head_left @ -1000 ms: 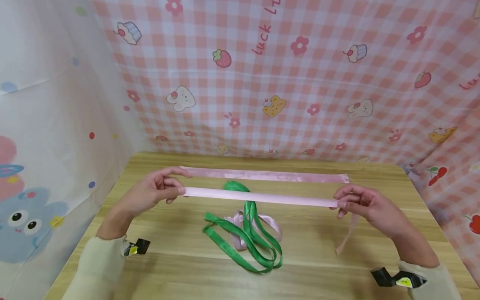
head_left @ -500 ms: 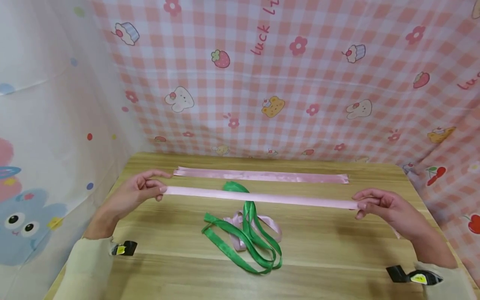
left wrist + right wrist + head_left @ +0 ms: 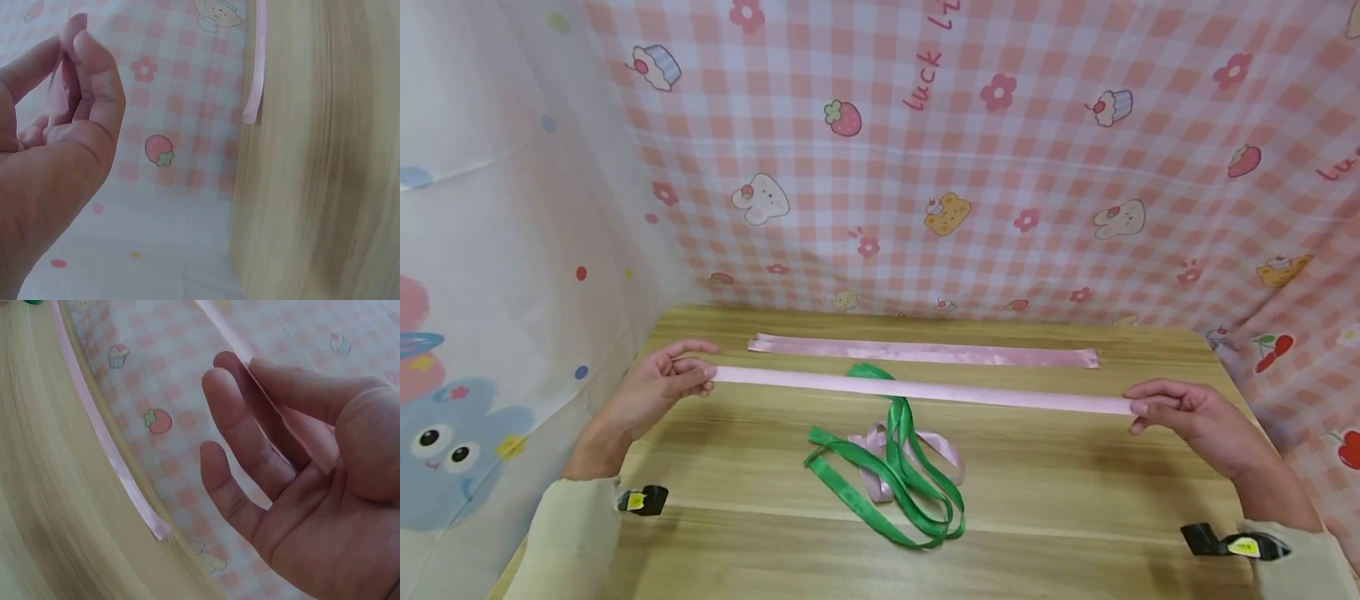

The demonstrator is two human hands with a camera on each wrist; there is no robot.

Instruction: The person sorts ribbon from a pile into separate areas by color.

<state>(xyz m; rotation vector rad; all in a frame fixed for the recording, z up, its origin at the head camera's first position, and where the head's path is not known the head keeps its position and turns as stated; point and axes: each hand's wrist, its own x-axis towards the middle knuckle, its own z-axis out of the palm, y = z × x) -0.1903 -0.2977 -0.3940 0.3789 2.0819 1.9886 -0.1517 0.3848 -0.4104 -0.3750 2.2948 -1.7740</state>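
Observation:
A pink ribbon (image 3: 985,396) is stretched straight between my two hands, raised over the table in the head view. My left hand (image 3: 662,383) pinches its left end between thumb and fingers. At the other end my right hand (image 3: 1195,417) pinches it the same way; in the right wrist view a short tail of the ribbon (image 3: 312,440) runs into the palm. Behind it, a second pink ribbon (image 3: 925,353) lies flat along the far side of the table. Below the held ribbon rests a loosely looped green ribbon (image 3: 880,475), partly covering a coiled pink ribbon (image 3: 953,458).
The wooden table (image 3: 737,533) ends at the back against a pink checked cloth (image 3: 880,183). A white printed cloth (image 3: 512,233) hangs at the left. Each wrist carries a small black camera, such as the one on the right wrist (image 3: 1202,540).
My hands have moved apart, left hand leftward and right hand rightward, so the span of pink ribbon between them is longer. The tail that hung below my right hand no longer shows in the head view.

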